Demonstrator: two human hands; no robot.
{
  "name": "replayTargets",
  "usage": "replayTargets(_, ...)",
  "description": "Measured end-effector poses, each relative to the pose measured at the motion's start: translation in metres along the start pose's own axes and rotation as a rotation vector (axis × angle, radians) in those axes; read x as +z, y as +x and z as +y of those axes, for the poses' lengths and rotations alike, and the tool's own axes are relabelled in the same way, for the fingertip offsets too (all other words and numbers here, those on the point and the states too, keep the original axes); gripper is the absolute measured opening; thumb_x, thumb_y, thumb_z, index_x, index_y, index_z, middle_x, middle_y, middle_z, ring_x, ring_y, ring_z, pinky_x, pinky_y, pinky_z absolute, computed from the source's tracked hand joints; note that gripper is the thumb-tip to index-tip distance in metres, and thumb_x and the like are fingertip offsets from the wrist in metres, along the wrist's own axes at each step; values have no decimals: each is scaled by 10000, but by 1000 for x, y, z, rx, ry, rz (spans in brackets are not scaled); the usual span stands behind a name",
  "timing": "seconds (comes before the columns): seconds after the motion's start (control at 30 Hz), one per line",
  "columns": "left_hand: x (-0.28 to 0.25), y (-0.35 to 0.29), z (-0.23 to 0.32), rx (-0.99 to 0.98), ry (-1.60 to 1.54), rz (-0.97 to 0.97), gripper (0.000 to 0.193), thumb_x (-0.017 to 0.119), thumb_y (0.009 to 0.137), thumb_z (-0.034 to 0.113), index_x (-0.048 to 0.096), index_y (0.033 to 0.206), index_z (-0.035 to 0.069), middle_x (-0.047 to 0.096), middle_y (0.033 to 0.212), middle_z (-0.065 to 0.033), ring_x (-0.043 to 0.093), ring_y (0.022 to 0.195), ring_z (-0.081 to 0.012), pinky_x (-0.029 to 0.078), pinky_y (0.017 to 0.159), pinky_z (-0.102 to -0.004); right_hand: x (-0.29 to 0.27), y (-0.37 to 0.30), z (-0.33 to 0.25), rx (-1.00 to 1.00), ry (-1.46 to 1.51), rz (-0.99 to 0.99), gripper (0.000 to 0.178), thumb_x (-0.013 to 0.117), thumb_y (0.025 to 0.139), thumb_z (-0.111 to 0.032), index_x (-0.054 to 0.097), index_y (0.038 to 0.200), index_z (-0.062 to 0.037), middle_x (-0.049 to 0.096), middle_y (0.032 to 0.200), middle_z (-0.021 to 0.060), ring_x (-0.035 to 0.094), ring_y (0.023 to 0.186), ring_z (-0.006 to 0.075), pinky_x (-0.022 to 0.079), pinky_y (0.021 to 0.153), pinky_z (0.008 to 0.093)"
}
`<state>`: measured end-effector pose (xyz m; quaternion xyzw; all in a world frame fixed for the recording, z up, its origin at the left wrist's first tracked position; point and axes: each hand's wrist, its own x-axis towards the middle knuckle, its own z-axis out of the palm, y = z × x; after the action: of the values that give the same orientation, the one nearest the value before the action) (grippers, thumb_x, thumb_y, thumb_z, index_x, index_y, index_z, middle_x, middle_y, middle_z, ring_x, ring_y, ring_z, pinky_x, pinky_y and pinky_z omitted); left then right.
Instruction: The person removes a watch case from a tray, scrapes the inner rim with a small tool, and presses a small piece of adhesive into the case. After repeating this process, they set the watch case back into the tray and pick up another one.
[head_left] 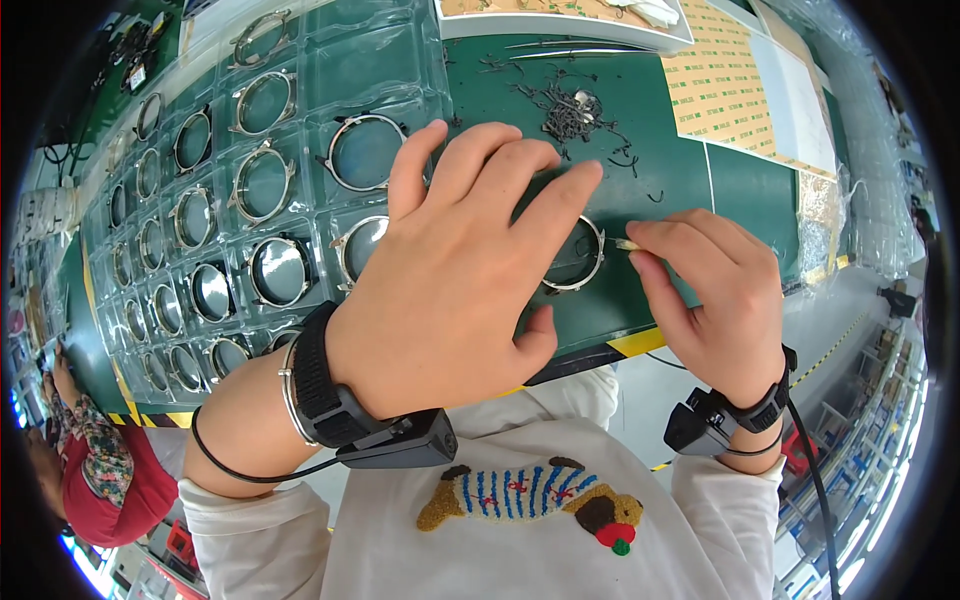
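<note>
A round metal watch case lies on the green mat, partly covered by my left hand. That hand is open and palm down, its fingers spread over the mat and the edge of a clear plastic tray. The tray's pockets hold several more watch cases, such as one silver case. To the right, my right hand is closed, thumb and forefinger pinching a small, thin, pale piece close to the watch case's right rim. I cannot make out its kind, or whether it touches the rim.
A heap of thin black strips lies beyond my hands, with slender metal tools behind it. Yellow printed sheets and a white box stand farther back. Striped tape marks the table's near edge. Another person is at far left.
</note>
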<state>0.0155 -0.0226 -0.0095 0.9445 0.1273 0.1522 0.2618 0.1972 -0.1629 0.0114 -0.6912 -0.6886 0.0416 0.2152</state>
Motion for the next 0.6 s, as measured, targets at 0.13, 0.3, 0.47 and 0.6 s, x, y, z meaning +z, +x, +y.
replayTargets(0.13, -1, -2, -4, 2, -6, 6, 638, 877, 615, 166, 639, 1203, 91, 590, 1120, -78, 537, 1134, -317, 362, 1007, -500, -5, -3, -6, 102, 18, -50, 181, 741, 785, 40, 708, 955, -13, 690, 855, 104, 666, 721, 289, 523, 614, 365)
replayTargets(0.3, -1, -2, -4, 47, -76, 16, 647, 863, 605, 67, 653, 1218, 67, 629, 900, -45, 600, 961, -293, 398, 963, -493, -1, -6, -11, 60, 14, 11, 193, 745, 782, 65, 712, 964, 11, 702, 870, 121, 664, 709, 285, 522, 608, 349)
replayTargets(0.47, 4, -3, -3, 69, -97, 91, 649, 844, 599, 15, 664, 1222, 31, 604, 757, -28, 598, 825, -279, 451, 876, -457, 15, -10, -17, 12, 0, 75, 203, 754, 772, 63, 711, 965, 15, 694, 865, 119, 649, 677, 274, 511, 578, 342)
replayTargets(0.6, 5, -5, -2, 126, -44, 115, 664, 825, 586, -20, 666, 1230, -4, 603, 767, -49, 577, 793, -282, 476, 786, -421, 24, -15, -22, -7, -167, 83, 218, 757, 769, 64, 709, 976, 18, 691, 869, 119, 638, 656, 267, 503, 555, 341)
